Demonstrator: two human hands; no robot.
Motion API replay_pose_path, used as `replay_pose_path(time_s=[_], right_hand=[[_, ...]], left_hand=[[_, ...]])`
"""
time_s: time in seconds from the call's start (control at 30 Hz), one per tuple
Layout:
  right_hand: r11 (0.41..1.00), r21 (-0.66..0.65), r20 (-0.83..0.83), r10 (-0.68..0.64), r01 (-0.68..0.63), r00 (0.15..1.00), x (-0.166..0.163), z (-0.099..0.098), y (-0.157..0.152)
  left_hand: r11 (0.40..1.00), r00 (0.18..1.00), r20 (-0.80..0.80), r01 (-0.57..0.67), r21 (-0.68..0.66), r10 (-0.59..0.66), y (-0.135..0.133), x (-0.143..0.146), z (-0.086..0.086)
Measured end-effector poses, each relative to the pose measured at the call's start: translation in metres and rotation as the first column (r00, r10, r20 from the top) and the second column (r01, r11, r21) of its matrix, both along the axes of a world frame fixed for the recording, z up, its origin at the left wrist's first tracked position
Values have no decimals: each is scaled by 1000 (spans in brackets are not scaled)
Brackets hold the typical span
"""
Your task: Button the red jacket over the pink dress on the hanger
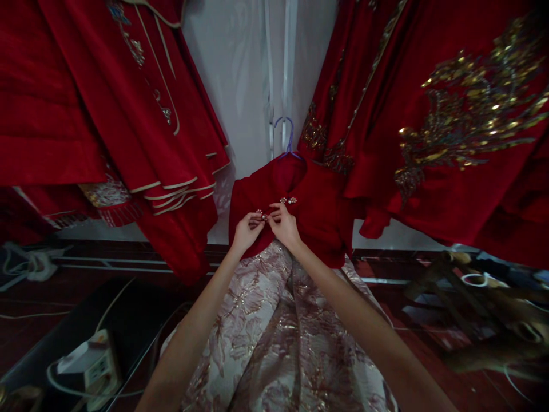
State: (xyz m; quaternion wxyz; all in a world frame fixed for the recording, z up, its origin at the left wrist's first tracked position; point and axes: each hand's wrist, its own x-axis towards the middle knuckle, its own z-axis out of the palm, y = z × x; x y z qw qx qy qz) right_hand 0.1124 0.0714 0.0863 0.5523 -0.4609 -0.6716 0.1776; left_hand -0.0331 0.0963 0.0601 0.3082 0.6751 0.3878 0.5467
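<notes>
A short red jacket point(319, 214) hangs in front of me on a purple hanger point(290, 137). Two ornate beaded fasteners sit on its front. The upper beaded fastener point(288, 200) lies just above my right fingertips. At the lower beaded fastener point(263, 216), my left hand point(247, 232) pinches from the left side. My right hand point(283, 224) reaches it from the right, thumb and fingers drawn together there. Exactly which part each hand grips is too small to make out. Below the jacket spreads a pale floral brocade skirt point(257, 309) with metallic thread, partly behind my forearms.
Red garments with cream piping point(163, 131) hang at left. A red garment with gold sequin embroidery point(467, 114) hangs at right. A power strip point(100, 366) with cables rests on a dark surface at lower left. A wooden stool-like frame point(463, 309) stands at lower right.
</notes>
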Motion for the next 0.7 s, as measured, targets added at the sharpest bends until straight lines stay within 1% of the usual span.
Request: replay_pose_path(time_s=[0.07, 0.13, 0.2, 0.27, 0.3, 0.37, 0.43, 0.47, 0.53, 0.63, 0.7], right_hand=[[998, -37, -71, 56, -59, 996, 11, -5, -6], [996, -81, -92, 41, -49, 995, 26, -11, -17], [993, -115, -1, -8, 8, 1000, 41, -19, -32], [988, -138, 140, -50, 70, 989, 53, -29, -47], [984, -142, 193, -77, 105, 978, 57, -35, -53], [977, -128, 239, -139, 174, 961, 61, -49, -59], [972, -100, 225, -184, 211, 957, 59, -64, -58], [973, -96, 204, -187, 210, 961, 58, -71, -55], [978, -121, 166, -151, 172, 975, 54, -81, -47], [979, -167, 190, -85, 118, 978, 50, -88, -39], [976, -173, 232, -89, 131, 969, 49, -87, -38]], left_hand=[[999, 999, -26, -37, 29, 38, -3, -3, -12], [991, 987, -94, -126, 36, 128, -9, -7, -27], [983, 965, -191, -182, -1, 178, -18, -9, -42], [981, 949, -265, -189, -40, 172, -29, -7, -54], [981, 942, -287, -190, -37, 172, -35, -4, -58], [977, 927, -312, -213, 21, 209, -47, 3, -61], [963, 908, -322, -250, 98, 268, -56, 12, -61], [955, 900, -321, -267, 125, 294, -60, 15, -61], [941, 892, -303, -303, 151, 336, -65, 20, -61], [922, 886, -257, -359, 143, 385, -70, 23, -64], [915, 885, -236, -382, 128, 402, -71, 24, -65]])
